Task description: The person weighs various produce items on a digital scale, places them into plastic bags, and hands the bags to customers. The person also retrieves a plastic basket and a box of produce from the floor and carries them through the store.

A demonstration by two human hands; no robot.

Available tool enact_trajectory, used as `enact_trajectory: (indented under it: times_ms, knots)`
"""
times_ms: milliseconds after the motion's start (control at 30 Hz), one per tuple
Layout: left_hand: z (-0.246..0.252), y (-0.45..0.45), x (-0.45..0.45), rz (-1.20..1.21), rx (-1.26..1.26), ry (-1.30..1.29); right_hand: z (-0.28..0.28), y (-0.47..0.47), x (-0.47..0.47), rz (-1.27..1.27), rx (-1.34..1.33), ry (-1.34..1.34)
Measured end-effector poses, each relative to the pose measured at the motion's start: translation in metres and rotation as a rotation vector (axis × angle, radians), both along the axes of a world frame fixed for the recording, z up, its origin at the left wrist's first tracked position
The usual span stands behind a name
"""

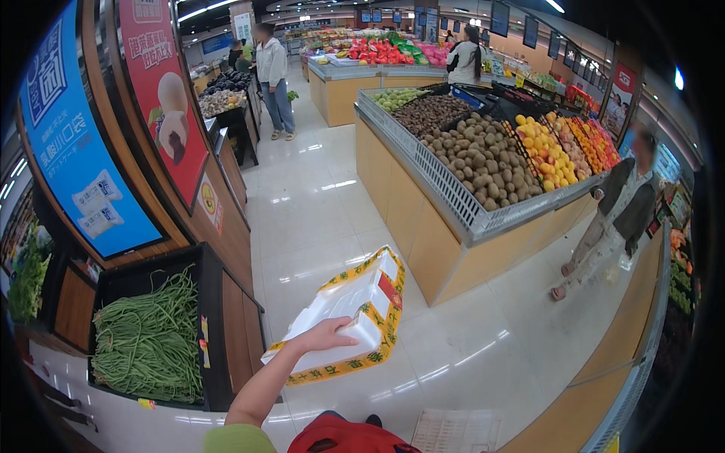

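Note:
My left hand (327, 336) grips the near rim of a white foam box (317, 360), with the thumb and fingers over its edge. Yellow tape (340, 367) bearing green writing runs around the box's sides, and a red label (389, 291) is on its far right end. The box is tilted and held above the tiled floor in front of me. A light green sleeve (238, 439) covers my upper arm, and a red garment (345, 439) shows at my waist. My right hand is out of view.
Long green beans (147, 340) fill a black bin at left. A fruit stand (396, 187) holding kiwifruit (478, 158) and peaches (544, 150) rises at right. One person (614, 209) is beyond it, another (273, 79) up the aisle. A pale plastic crate (456, 431) lies near my feet.

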State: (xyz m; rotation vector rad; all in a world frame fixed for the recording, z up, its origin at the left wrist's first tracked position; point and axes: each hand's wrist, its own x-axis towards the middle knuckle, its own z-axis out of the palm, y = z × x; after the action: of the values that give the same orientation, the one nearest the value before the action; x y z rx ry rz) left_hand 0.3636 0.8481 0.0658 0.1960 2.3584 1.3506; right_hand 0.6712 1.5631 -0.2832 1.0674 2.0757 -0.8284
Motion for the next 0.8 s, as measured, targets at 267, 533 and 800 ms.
enact_trajectory:
  times_ms: [267, 533, 800]
  knots:
    - [0.013, -0.142, -0.149, -0.103, 0.003, 0.087, -0.031, -0.102, -0.172, 0.658, 0.215, 0.450]
    - [-0.007, -0.267, -0.329, -0.241, -0.106, 0.129, 0.045, -0.260, -0.370, -0.360, -0.022, 0.246]
    - [-0.017, -0.372, -0.476, -0.183, -0.129, -0.012, 0.053, -0.385, -0.548, -0.366, -0.173, 0.223]
